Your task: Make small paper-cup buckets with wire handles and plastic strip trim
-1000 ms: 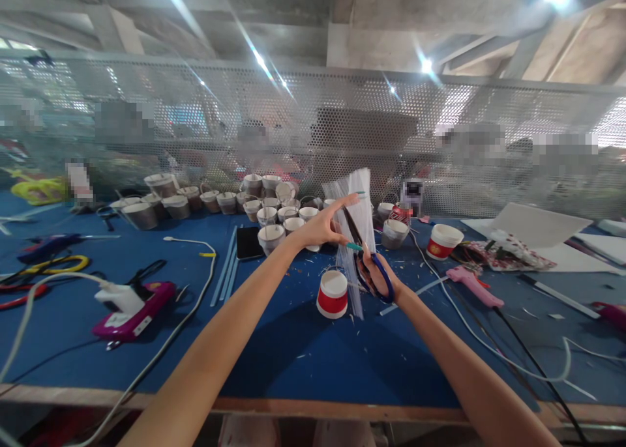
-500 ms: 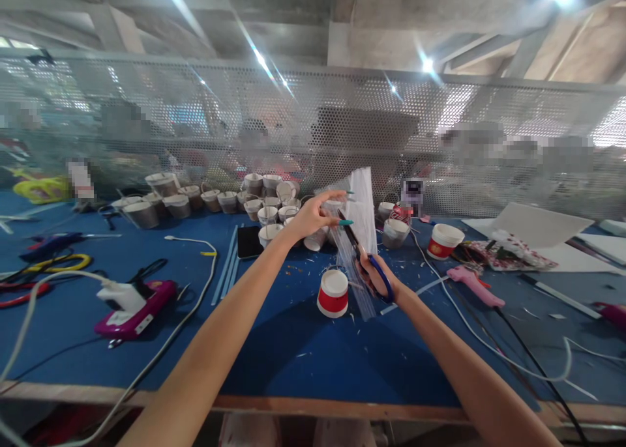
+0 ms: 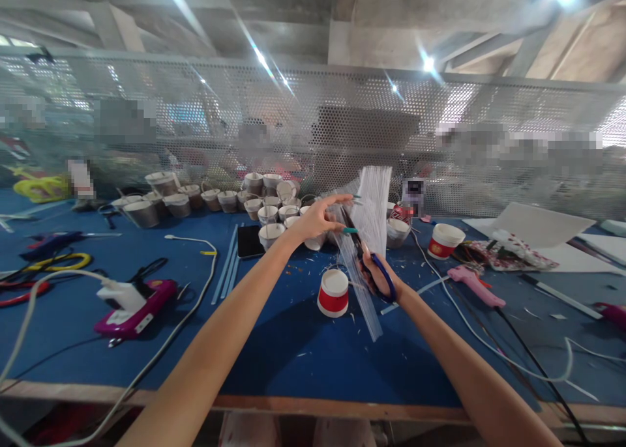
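L hand [image 3: 317, 220] fingers [image 3: 337, 202] pinch the upper part of a clear plastic sheet [image 3: 370, 206], thumb w/ teal nail pressed vs the front, other fingertips behind; sheet held up in the air above the blue table [image 3: 293, 343], its lower strip hanging down past both hands. R hand [image 3: 379, 277] fingers curl through the blue loops of the scissors [image 3: 364, 255], closed round the handle; blades point up toward the L thumb, and I can't tell if they are parted. Risk, as I judge it: blade tips sit v. close to the L thumb, so a snip could nick it; the flimsy sheet could also buckle or slip, giving a crooked cut. Just below the fingers stands a red-and-white cup [image 3: 333, 292]; further right another cup [image 3: 443, 241] w/ a red label, unreadable. No writing legible anywhere.
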Demonstrator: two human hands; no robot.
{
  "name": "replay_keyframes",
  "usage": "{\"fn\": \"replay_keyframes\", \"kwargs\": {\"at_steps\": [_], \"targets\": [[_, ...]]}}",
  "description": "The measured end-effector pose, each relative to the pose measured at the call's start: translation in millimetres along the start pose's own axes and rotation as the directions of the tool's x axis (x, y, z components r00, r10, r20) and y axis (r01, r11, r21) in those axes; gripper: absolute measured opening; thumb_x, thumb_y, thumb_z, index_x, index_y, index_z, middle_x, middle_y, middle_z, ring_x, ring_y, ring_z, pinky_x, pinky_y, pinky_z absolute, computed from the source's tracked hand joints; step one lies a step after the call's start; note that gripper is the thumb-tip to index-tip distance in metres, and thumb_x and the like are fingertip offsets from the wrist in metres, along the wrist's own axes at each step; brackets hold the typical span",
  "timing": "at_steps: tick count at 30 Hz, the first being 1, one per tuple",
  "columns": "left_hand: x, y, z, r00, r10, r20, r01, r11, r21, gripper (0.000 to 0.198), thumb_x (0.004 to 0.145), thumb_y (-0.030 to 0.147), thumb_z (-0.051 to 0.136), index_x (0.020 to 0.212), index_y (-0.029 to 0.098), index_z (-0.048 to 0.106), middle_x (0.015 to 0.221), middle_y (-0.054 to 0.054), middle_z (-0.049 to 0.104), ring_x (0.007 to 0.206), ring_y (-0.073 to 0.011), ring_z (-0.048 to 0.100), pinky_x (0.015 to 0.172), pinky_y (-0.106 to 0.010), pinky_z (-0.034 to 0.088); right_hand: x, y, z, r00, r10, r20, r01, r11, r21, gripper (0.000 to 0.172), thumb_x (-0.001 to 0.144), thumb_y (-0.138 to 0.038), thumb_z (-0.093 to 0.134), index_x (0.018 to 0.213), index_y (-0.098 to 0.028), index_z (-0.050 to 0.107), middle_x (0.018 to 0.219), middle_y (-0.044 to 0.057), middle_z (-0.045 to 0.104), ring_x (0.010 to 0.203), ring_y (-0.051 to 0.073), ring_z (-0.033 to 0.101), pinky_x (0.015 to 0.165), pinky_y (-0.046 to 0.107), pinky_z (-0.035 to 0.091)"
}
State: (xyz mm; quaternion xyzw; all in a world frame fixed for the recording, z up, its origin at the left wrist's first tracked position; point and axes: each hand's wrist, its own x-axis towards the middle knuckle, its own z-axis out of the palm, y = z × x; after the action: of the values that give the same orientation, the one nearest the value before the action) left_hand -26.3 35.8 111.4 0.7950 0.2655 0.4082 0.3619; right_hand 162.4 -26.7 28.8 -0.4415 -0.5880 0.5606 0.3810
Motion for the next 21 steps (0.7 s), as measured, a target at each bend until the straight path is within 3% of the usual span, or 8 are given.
{"fn": "replay_keyframes", "kwargs": {"at_steps": [12,21], "targets": [[-0.2,1.7,-1.5,1.0,0.02,0.014,-0.021,0.995,0.093,0.067,0.065,0.023,0.071,0.125,0.025,0.043,0.132,-0.011,0.044,0.048,0.0015,0.044,0.046,-0.015,0.043,1.1,-2.8,-1.4,0.995,-0.097,-0.018,0.095,0.991,-0.095,0.051,0.073,-0.067,0.042,0.054,-0.021,0.036,0.038,-0.008,0.03,0.027,0.005,0.027,0.024,0.019,0.022],[-0.6,1.0,-0.2,1.0,0.013,0.028,-0.015,0.999,0.051,0.068,0.065,0.022,0.071,0.126,0.027,0.041,0.135,-0.012,0.04,0.051,-0.0012,0.052,0.047,-0.017,0.045,2.8,-1.2,0.7,0.993,-0.102,-0.063,0.094,0.99,-0.109,0.051,0.074,-0.066,0.042,0.053,-0.021,0.035,0.036,-0.008,0.027,0.026,0.005,0.025,0.024,0.018,0.02]]}}
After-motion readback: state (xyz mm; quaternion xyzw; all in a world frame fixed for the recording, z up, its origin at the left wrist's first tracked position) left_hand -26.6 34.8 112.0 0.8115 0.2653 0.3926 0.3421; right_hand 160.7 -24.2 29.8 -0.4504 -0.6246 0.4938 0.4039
